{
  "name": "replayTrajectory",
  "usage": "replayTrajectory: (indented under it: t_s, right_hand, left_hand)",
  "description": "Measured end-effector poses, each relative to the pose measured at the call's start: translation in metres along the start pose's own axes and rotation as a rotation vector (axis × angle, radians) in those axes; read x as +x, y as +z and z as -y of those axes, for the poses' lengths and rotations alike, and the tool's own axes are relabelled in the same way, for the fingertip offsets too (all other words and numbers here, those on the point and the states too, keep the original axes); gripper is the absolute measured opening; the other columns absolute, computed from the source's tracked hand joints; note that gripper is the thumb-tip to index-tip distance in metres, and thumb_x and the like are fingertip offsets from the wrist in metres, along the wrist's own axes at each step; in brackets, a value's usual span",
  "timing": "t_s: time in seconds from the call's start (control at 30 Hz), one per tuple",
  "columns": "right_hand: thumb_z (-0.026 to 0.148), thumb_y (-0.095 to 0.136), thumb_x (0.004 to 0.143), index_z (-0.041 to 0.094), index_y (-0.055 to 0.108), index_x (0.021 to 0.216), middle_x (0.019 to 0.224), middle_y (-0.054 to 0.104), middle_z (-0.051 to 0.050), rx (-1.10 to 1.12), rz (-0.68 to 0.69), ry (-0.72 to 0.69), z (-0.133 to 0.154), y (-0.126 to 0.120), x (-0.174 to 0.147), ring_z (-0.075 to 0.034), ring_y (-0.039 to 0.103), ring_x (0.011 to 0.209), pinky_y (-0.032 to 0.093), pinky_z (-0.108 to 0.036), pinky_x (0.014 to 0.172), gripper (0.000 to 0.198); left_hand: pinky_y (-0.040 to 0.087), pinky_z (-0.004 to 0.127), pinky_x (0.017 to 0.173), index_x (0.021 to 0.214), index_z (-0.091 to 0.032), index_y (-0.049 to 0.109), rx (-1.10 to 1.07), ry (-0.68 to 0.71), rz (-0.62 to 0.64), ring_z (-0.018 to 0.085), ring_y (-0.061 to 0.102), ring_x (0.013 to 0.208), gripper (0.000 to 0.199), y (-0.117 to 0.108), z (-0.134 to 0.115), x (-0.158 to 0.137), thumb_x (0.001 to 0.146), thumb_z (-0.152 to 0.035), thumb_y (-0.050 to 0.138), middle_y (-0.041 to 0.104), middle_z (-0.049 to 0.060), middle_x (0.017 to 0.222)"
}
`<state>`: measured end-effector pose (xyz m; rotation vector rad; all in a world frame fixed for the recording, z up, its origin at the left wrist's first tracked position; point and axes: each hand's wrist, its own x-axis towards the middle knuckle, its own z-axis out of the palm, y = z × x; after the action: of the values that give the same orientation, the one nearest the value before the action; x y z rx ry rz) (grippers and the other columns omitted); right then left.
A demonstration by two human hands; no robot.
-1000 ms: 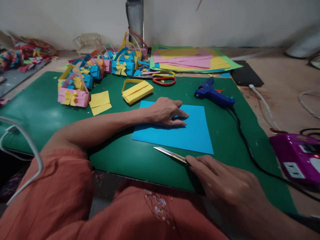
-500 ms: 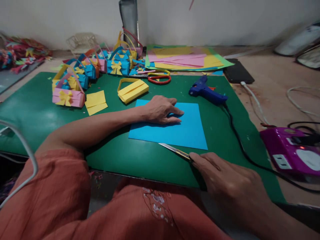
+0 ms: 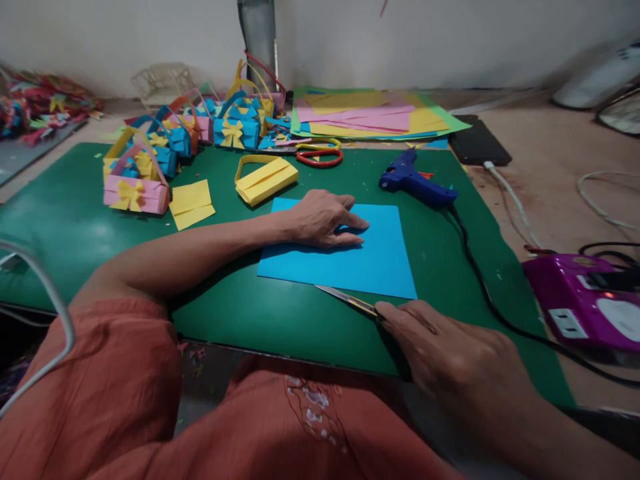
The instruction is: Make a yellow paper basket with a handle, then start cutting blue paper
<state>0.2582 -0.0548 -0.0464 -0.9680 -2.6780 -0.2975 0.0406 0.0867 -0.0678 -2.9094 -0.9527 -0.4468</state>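
My left hand [image 3: 327, 219] lies with its fingers spread on a blue sheet of paper [image 3: 380, 263], pressing it to the green mat [image 3: 230, 310]. Its fingertips point right across the sheet. Below the paper's near edge, my right hand [image 3: 445, 353] is closed around a cutter knife [image 3: 357, 303]. The thin blade points left, its tip close by that edge; whether it touches the paper I cannot tell. Most of the handle is hidden in my fist. Just beyond my left hand sits a folded yellow paper basket [image 3: 267, 181] with a handle strip.
Small paper baskets with bows [image 3: 137, 193] stand at the back left, near a yellow paper piece [image 3: 193, 203]. Scissors [image 3: 320, 157] lie behind, before stacked coloured paper [image 3: 365, 110]. A blue glue gun [image 3: 417, 183], a phone [image 3: 480, 141] and a purple power box [image 3: 575, 300] are at right.
My right hand and the knife have shifted very slightly left along the paper's near edge. My left hand and the blue sheet stay in place.
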Motion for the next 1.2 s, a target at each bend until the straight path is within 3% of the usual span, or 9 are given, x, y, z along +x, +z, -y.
replayTrajectory:
  t_s: [1.2]
  right_hand:
    - [0.009, 0.038, 0.086, 0.015, 0.058, 0.102, 0.070, 0.060, -0.001, -0.015, -0.006, 0.008, -0.0024, 0.0029, -0.0048, -0.010, 0.051, 0.051, 0.032, -0.024, 0.046, 0.027]
  left_hand:
    - [0.018, 0.028, 0.053, 0.107, -0.027, 0.066, -0.005, -0.015, 0.022, 0.016, 0.050, 0.062, 0.044, -0.0013, -0.0011, -0.0001, 0.083, -0.056, 0.043, 0.061, 0.007, 0.084]
